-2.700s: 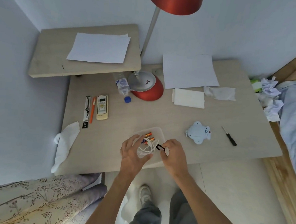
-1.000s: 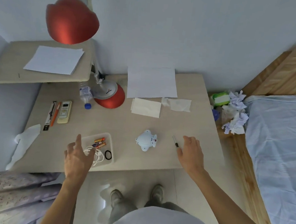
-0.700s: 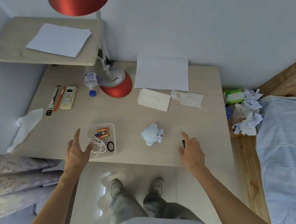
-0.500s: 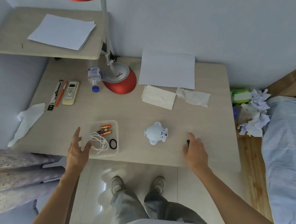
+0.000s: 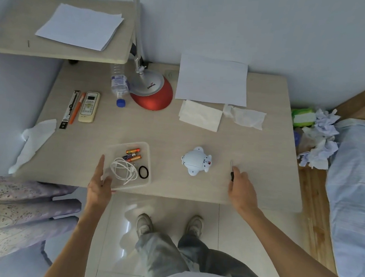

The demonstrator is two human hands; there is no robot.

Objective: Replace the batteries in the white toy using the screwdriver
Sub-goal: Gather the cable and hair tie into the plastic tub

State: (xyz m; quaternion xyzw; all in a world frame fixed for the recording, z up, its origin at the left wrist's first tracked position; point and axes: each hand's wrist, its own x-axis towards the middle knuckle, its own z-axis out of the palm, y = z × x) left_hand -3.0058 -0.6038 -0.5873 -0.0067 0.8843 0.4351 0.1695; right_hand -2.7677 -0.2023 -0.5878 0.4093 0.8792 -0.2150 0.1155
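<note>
The white toy lies on the desk, near its front edge. To its right lies the small screwdriver, black handle toward me, metal tip pointing away. My right hand covers the handle's near end, with fingertips curled on it. A clear tray left of the toy holds three batteries, a coiled white cable and a black ring. My left hand hovers at the tray's left edge, fingers straight and empty.
At the back stand a red lamp base, a lying water bottle, a remote, pens, a paper sheet and tissues. Crumpled paper and a bed are on the right; a shelf is at back left.
My right hand left the tray, reached right to the screwdriver and settled on its handle. My left hand drew back from inside the tray to its left edge.
</note>
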